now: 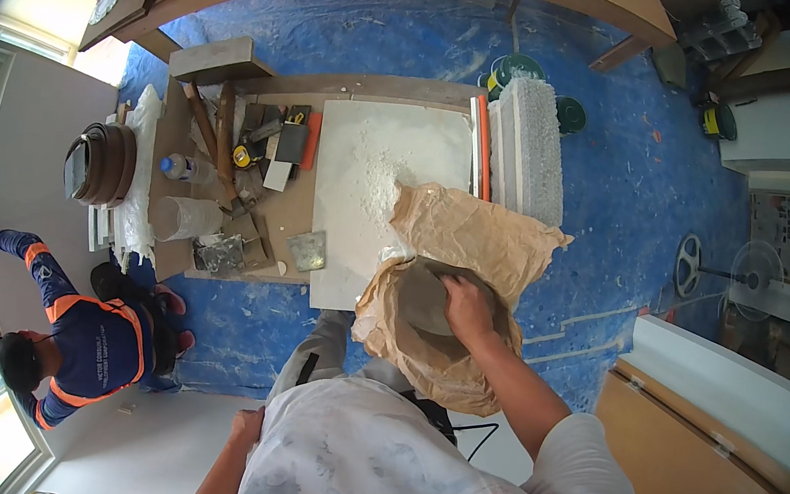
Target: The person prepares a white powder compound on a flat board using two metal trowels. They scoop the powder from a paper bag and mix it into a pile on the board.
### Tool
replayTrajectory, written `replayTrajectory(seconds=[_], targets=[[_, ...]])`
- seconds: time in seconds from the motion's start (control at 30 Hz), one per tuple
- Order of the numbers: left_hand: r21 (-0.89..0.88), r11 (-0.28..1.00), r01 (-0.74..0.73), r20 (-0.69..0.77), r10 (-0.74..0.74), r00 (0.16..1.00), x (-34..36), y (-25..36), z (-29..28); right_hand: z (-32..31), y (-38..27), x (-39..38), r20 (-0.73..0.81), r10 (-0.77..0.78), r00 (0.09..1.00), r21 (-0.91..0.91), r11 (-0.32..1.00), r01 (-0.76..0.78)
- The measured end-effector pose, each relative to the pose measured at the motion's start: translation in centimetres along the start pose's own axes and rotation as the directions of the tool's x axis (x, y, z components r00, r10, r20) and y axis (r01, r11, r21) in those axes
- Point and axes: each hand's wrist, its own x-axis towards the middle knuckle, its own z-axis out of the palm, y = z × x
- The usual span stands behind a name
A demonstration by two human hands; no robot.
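Note:
An open brown paper bag of grey powder stands in front of me, its torn upper part folded away over a white board. My right hand reaches into the bag's mouth against the powder. Its fingers are bent together; what they grip, if anything, is hidden. White crumbs lie scattered on the board beyond the bag. Low at my left side, my left hand rests against my shirt and trouser leg, its fingers mostly out of sight.
Left of the board lie a tape measure, a plastic bottle, a clear tub and a metal plate. Foam slabs and buckets stand right. A person works by the left windows. Blue sheeting covers the floor.

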Motion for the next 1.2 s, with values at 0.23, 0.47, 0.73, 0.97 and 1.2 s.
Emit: replayTrajectory(seconds=[0.23, 0.47, 0.73, 0.97, 1.2], targets=[[-0.079, 0.997, -0.02, -0.075, 0.014, 0.997, -0.8, 0.0, 0.5, 0.3, -1.4, 1.6, -0.093, 0.004, 0.996, 0.002, 1.0, -0.004], [-0.046, 0.998, 0.032, -0.014, -0.033, 0.999, -1.2, 0.0, -0.1, -1.3, -0.9, 1.0, -0.139, -0.114, 0.984, 0.071, 0.99, 0.125], [-0.11, 0.984, 0.142, 0.044, -0.138, 0.989, -3.5, 4.2, -3.2, 2.5, -1.2, 1.6, 0.043, -0.086, 0.995, 0.102, 0.991, 0.082], [0.075, 0.997, -0.035, -0.046, 0.039, 0.998, -1.2, -0.1, -0.2, 1.2, -2.4, 3.0, 0.059, 0.036, 0.998, 0.037, 0.999, -0.038], [0.051, 0.998, 0.043, -0.013, -0.042, 0.999, 0.4, -1.3, 0.0, 2.6, -2.1, 0.3, 0.096, -0.142, 0.985, 0.116, 0.985, 0.131]])
